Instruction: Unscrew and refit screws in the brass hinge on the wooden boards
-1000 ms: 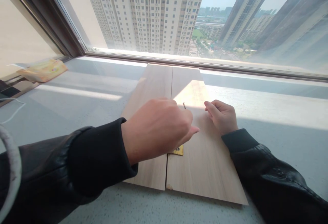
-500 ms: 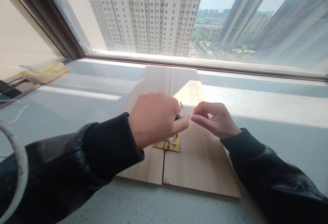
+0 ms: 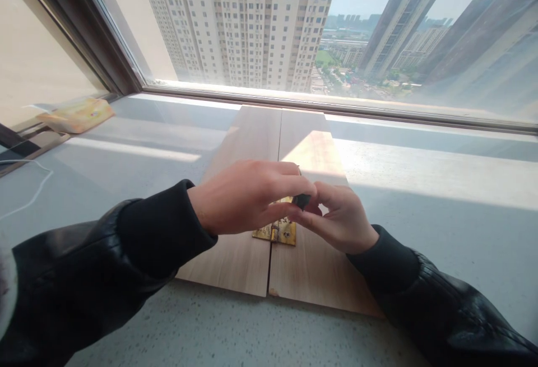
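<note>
A small dark object [image 3: 301, 201], mostly covered by fingers, sits between my two hands; its kind does not show. My left hand [image 3: 252, 196] is closed on it with thumb and fingers. From the other side, the thumb and fingers of my right hand [image 3: 340, 215] pinch around the same object, and the hands touch. Below them a brass-coloured hinge [image 3: 287, 235] lies across the seam of two pale wooden boards, the left board [image 3: 235, 266] and the right board [image 3: 323, 277]. My left hand hides the far part of the hinge.
The boards lie on a speckled white sill [image 3: 202, 328] before a large window with a dark frame [image 3: 235, 100]. A yellowish packet [image 3: 82, 116] rests at the far left, and a white cable [image 3: 37, 193] curls nearer. Sunlight stripes cross the sill.
My right hand has come left and down to meet my left hand at the dark object. My left fingers have turned, so more of that object shows. A screw seen beyond the hands is now largely hidden.
</note>
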Tool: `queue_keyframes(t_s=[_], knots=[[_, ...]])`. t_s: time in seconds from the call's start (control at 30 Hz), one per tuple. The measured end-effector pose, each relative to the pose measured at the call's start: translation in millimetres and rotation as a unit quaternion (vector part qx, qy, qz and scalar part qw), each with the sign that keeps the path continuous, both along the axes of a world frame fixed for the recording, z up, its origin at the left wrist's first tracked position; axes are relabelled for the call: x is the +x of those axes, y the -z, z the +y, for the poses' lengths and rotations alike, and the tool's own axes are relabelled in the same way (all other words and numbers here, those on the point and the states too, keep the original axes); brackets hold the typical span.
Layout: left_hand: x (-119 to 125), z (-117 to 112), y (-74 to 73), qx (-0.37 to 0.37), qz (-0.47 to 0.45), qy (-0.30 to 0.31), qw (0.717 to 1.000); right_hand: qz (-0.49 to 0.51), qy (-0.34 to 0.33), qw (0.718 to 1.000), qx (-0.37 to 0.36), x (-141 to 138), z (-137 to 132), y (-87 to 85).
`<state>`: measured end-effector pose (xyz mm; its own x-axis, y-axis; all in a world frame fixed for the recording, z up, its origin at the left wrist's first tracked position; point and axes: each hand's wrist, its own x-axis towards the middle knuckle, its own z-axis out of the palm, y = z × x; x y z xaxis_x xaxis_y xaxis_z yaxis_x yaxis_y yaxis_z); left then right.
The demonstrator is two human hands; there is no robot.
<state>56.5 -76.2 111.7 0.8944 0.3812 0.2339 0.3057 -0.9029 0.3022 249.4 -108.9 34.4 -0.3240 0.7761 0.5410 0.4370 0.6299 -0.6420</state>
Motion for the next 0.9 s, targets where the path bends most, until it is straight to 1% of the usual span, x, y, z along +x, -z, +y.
queue_keyframes(t_s=[0.13, 0.27, 0.37, 0.43, 0.5, 0.57, 0.67, 0.73, 0.8, 0.83, 0.9], knots=[[4, 3, -1.1, -0.005, 0.003, -0.023, 1.0, 0.018, -0.022, 0.999, -0.02, 3, 0, 0.0], [8, 5, -2.8, -0.002, 0.008, -0.018, 1.0, 0.016, -0.064, 0.997, -0.051, 5, 3, -0.8], [9, 6, -2.3, 0.026, 0.018, -0.039, 0.999, 0.009, -0.088, 0.994, -0.07, 8, 4, -5.2], [9, 5, -1.2, 0.052, 0.022, -0.052, 0.997, -0.002, -0.086, 0.995, -0.06, 9, 3, -9.1], [10, 3, 0.2, 0.083, 0.021, -0.065, 0.994, -0.022, -0.064, 0.997, -0.025, 7, 2, -12.0], [12, 0, 1.6, 0.114, 0.017, -0.078, 0.99, -0.042, -0.013, 0.998, 0.035, 3, -1, -12.7], [16, -6, 3.9, 0.138, 0.006, -0.102, 0.985, -0.073, 0.077, 0.986, 0.127, -7, -6, -10.8], [17, -9, 5.5, 0.144, -0.003, -0.124, 0.982, -0.082, 0.126, 0.976, 0.155, -14, -10, -9.4], [19, -11, 7.0, 0.149, -0.014, -0.145, 0.978, -0.069, 0.145, 0.977, 0.139, -18, -13, -8.5], [19, -11, 7.6, 0.147, -0.018, -0.15, 0.978, -0.054, 0.141, 0.982, 0.117, -18, -13, -8.0], [18, -10, 8.2, 0.13, -0.019, -0.153, 0.98, -0.022, 0.109, 0.992, 0.055, -16, -12, -6.6]])
